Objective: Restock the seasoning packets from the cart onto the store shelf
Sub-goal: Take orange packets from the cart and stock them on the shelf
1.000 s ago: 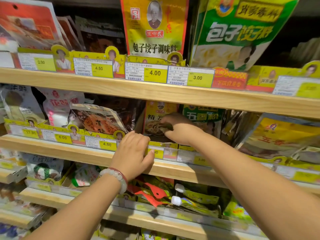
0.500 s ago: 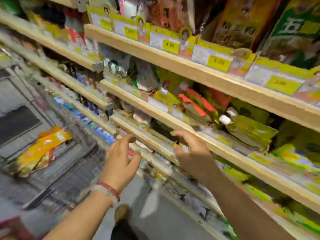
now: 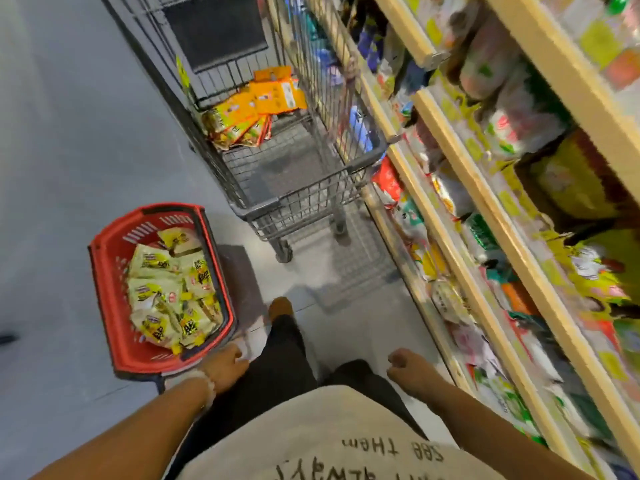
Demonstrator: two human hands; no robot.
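A grey wire shopping cart (image 3: 304, 195) stands ahead of me beside the shelving, with a pile of orange and yellow seasoning packets (image 3: 252, 109) in its far part. The wooden store shelves (image 3: 460, 188) run along the right, packed with blurred packets. My left hand (image 3: 225, 367) hangs low by my left leg, fingers curled, holding nothing. My right hand (image 3: 407, 367) hangs by my right leg near the shelf base, loosely closed and empty. Both hands are well short of the cart.
A red plastic basket (image 3: 114, 306) full of yellow-and-white packets (image 3: 173, 299) sits on the grey floor at my left, close to my left hand. My dark trouser legs and shoe (image 3: 280, 306) point toward the cart. Open floor lies to the left.
My view swung from the shelf down and left to the floor and cart. Both hands left the shelf edge and dropped to my sides, empty.
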